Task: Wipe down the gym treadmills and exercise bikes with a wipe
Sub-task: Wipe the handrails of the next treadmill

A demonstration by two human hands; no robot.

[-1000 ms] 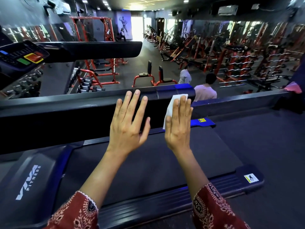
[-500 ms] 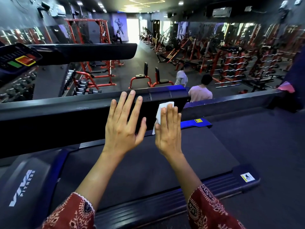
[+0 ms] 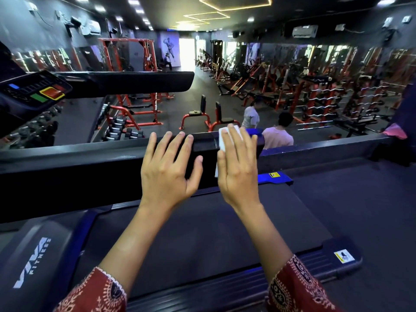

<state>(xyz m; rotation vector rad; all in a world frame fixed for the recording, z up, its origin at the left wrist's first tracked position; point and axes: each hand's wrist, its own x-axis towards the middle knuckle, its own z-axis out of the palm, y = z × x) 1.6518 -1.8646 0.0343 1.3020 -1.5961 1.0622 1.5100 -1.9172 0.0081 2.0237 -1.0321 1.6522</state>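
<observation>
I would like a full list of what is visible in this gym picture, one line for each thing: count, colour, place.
treadmill rail: one, black, across the middle, under both hands
wipe: one, white, on the rail under the right hand's fingers
treadmill belt: one, dark grey, below the hands
console: one, black with green and red buttons, upper left
seats: two, red frames, black pads, beyond the rail
people: two, light tops, right of the seats
dumbbells: many, black, on a rack at left
barbell racks: several, red, at right
sleeves: two, red patterned, bottom edge
left hand: one, flat on the rail, holds nothing
right hand: one, flat, presses the wipe
</observation>
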